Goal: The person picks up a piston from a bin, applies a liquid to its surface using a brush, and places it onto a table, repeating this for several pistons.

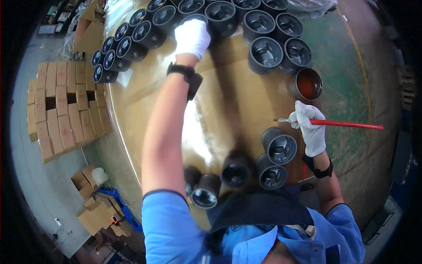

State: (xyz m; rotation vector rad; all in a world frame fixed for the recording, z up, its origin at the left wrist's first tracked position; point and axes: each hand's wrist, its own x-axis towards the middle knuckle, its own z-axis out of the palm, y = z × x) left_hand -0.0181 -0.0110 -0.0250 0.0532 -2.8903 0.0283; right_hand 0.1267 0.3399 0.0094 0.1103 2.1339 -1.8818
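My left hand (pixel 192 37), in a white glove, reaches to the far side of the table. Its fingers curl at the near rim of a dark grey piston (pixel 194 18) in the back group; the fingertips are partly hidden. In my gloved right hand (pixel 311 130) is a thin paintbrush with a red handle (pixel 347 124), its bristles pointing left. Just beyond that hand stands a round tin (pixel 309 84) with reddish-brown liquid inside. Nearer me, two pistons (pixel 282 149) (pixel 272 177) sit close together to the left of the right hand.
Many pistons (pixel 265 55) stand in curved rows along the far side of the brown-covered table (pixel 162 101). More pistons (pixel 205 191) are at the near edge. Stacked cardboard boxes (pixel 66 105) stand on the floor at left, with a blue crate (pixel 121 207) below them.
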